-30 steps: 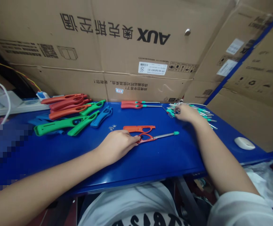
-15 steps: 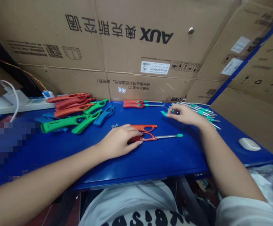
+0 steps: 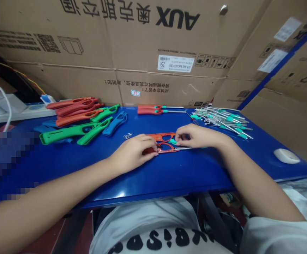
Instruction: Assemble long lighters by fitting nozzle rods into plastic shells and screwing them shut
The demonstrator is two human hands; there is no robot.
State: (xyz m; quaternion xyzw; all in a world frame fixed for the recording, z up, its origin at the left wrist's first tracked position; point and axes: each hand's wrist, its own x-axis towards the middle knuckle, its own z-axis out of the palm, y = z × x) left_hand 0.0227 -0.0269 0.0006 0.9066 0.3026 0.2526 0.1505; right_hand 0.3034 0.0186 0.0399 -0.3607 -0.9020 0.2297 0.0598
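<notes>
On the blue table lies an orange lighter casing half (image 3: 166,151), with a metal tube (image 3: 185,149) extending to its right. My left hand (image 3: 135,151) rests over its handle end, fingers closed around it. Another orange casing half (image 3: 157,136) lies just behind, open side up. Pinched in my right hand (image 3: 196,136) is a small green plastic piece (image 3: 173,141), held over the loop of the nearer half. My right fingers cover part of the tube and the farther half's tip.
Red, green and blue lighter handles (image 3: 75,109) are heaped at the left. Two red lighters (image 3: 150,112) lie at the back, before a cardboard wall (image 3: 132,60). Metal tubes with green pieces (image 3: 231,121) are piled at right, near a white rounded object (image 3: 286,156). Tiny metal springs (image 3: 127,136) lie mid-table.
My right hand has moved left and nearer, from beside the tube pile to the casing, carrying the green piece. My left hand stays on the casing. The camera view has shifted slightly.
</notes>
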